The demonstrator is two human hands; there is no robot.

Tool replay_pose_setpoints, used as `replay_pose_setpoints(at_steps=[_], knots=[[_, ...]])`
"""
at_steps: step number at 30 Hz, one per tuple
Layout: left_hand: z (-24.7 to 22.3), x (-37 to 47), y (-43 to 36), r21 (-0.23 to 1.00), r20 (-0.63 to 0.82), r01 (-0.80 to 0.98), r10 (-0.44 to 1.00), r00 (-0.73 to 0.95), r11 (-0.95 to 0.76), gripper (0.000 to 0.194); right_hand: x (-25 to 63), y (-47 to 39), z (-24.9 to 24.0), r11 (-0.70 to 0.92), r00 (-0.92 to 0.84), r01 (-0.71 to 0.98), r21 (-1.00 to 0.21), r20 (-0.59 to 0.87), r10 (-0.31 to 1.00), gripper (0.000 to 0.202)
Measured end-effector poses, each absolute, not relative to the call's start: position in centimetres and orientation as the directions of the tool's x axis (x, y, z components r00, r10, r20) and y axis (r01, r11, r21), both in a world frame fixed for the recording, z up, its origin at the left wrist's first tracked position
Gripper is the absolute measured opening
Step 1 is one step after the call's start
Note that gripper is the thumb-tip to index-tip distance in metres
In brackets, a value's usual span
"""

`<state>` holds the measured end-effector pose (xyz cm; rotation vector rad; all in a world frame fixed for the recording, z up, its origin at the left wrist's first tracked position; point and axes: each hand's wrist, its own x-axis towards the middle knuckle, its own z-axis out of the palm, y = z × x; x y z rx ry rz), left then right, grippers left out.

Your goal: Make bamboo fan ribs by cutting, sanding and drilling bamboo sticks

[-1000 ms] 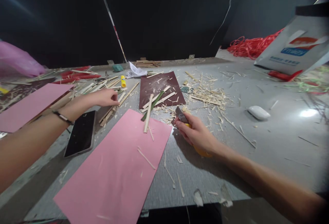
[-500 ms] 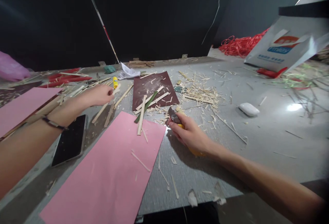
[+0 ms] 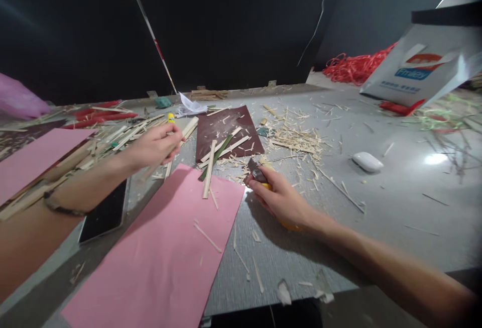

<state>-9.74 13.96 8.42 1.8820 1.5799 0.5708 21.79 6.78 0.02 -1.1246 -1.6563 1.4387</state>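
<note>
My left hand [image 3: 158,144] is closed around a pale bamboo strip [image 3: 189,127]. The strip's far end sticks out past the fingers, and its lower end is blurred. On the right, my right hand [image 3: 276,195] rests on the table, wrapped round a yellow-handled knife [image 3: 256,170] with a dark blade. Between the hands lie several pale strips [image 3: 208,170] and a green strip [image 3: 216,156], crossed over a dark red sheet [image 3: 229,122] and the corner of a pink sheet [image 3: 161,247].
A black phone [image 3: 105,212] lies under my left forearm. Wood shavings [image 3: 295,137] are heaped right of the dark red sheet. Farther right are a white rounded case [image 3: 367,161], a white bag [image 3: 410,67] and red plastic string [image 3: 354,69]. More strips [image 3: 131,134] lie at the left.
My left hand has moved right and nearer, lifting a bamboo strip from the strips beside the yellow tube. My right hand stays in place with the knife.
</note>
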Motion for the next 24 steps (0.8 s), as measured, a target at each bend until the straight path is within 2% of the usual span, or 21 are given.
replay_pose_setpoints(at_steps=[4, 9, 13, 19, 24], knots=[[8.8, -6.7, 10.1, 0.816, -0.104, 0.571, 0.947, 0.305, -0.094, 0.015, 21.8, 6.7, 0.0, 0.031, -0.385, 0.194, -0.981, -0.047, 0.922, 0.020], [9.6, -5.0, 8.0, 0.851, -0.133, 0.516, 0.910, 0.393, -0.099, 0.006, 21.8, 6.8, 0.0, 0.057, -0.384, 0.200, -0.978, -0.025, 0.923, 0.021], [9.4, -4.5, 7.7, 0.880, -0.179, 0.469, 0.867, 0.466, -0.070, 0.005, 21.7, 6.7, 0.4, -0.038, -0.374, 0.104, -0.994, -0.074, 0.924, 0.029], [7.7, -2.7, 6.2, 0.910, -0.236, 0.413, 0.787, 0.570, -0.027, 0.015, 21.8, 6.8, 1.3, -0.144, -0.430, -0.094, -0.985, -0.091, 0.898, 0.032], [5.9, -2.1, 6.1, 0.938, -0.290, 0.334, 0.741, 0.606, 0.094, 0.029, 21.7, 6.8, 2.0, -0.175, -0.415, -0.204, -0.963, -0.077, 0.907, 0.028]])
